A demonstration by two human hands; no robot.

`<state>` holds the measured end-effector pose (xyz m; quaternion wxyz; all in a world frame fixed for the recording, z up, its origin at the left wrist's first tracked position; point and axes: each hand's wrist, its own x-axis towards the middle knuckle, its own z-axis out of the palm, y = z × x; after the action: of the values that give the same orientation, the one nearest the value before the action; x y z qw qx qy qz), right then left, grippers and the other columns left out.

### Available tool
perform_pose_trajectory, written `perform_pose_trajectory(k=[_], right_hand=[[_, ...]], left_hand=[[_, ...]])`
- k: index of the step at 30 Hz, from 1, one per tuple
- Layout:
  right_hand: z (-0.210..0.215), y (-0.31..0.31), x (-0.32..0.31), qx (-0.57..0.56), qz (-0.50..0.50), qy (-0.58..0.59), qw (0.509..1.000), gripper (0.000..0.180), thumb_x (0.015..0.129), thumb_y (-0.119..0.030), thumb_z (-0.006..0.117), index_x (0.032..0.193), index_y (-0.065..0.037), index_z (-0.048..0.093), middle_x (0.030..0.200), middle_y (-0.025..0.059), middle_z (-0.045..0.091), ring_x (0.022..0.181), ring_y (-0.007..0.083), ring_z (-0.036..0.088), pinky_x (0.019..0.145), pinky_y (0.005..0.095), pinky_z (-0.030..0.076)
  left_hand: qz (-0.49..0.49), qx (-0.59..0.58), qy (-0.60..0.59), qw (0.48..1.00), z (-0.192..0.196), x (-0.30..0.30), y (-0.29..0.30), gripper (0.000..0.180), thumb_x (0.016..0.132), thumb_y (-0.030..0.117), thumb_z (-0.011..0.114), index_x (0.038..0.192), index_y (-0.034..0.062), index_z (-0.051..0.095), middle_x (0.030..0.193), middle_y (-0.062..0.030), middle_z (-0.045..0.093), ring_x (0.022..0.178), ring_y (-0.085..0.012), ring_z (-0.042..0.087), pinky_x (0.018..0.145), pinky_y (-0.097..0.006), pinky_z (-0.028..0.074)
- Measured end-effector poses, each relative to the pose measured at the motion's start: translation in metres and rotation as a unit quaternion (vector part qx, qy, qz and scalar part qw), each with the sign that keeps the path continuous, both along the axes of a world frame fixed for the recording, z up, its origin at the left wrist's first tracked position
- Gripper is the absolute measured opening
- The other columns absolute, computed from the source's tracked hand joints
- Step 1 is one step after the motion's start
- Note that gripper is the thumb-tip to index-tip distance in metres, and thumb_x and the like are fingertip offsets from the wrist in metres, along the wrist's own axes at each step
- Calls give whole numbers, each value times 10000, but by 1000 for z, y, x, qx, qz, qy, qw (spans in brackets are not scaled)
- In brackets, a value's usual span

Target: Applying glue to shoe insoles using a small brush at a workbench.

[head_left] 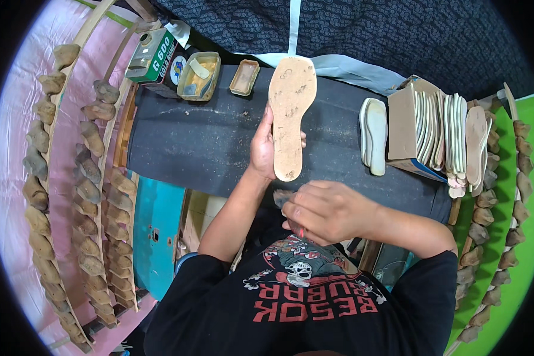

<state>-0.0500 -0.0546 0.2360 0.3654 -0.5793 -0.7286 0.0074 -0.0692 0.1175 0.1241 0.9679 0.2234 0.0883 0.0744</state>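
Observation:
My left hand (263, 146) is closed around a tan shoe insole (292, 113), its heel end toward me. Dark smudges mark the insole's upturned face, and the fingertips show at its right edge. Just below the heel, in front of my chest, my right hand (329, 210) is closed on a small tool. A greyish, frayed-looking tip (283, 199) sticks out to the left of this fist, and a bit of red shows beneath it. Most of the tool is hidden by the fingers. The right hand and the insole are apart.
A dark-covered table (190, 142) lies ahead. On it are a glue-stained tub (212, 94), a small tray (244, 77), a green-and-white can (154, 56), pale soles (374, 136) and a box (402, 121) of insoles. Racks of shoe lasts (37, 193) flank both sides.

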Motion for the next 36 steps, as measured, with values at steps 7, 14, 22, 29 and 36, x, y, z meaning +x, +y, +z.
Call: perform_pose_trajectory(k=[7,14,22,29,36], right_hand=[[50,-6,60,92,-98,-44,990,245,738,36,735,950,17,614,768,110,571,637,272,580,574,367,458],[1,-37,16,60,24,-103,993,225,793,-91,735,934,45,623,781,99,569,673,262,609,608,360,525],[49,-54,41,100,-87,53,990,165,809,-53,732,910,16,620,805,117,619,614,263,613,573,359,504],[22,-53,72,26,-176,-79,981,248,820,-85,701,1035,-27,592,817,104,647,768,310,682,686,418,536],[8,-74,25,-36,10,-82,996,245,816,-190,710,960,-25,598,765,83,602,725,259,654,673,368,534]], left_hand=[[10,-51,52,997,25,-2,-39,502,1079,482,310,1444,166,446,1177,-63,653,898,-195,697,724,-363,605],[-16,39,3,999,-4,-4,-44,522,1067,503,342,1426,147,469,1065,-77,659,819,-193,696,686,-338,605],[24,3,10,1000,7,6,-61,536,1028,411,369,1510,176,381,1130,-89,648,822,-220,695,682,-362,605],[-19,-10,7,1000,25,8,-86,565,1037,361,355,1577,213,280,1303,-86,605,907,-227,684,758,-373,600],[-12,36,-26,999,-6,12,-78,545,1061,357,391,1573,197,292,1311,-94,605,901,-223,687,758,-372,598]])
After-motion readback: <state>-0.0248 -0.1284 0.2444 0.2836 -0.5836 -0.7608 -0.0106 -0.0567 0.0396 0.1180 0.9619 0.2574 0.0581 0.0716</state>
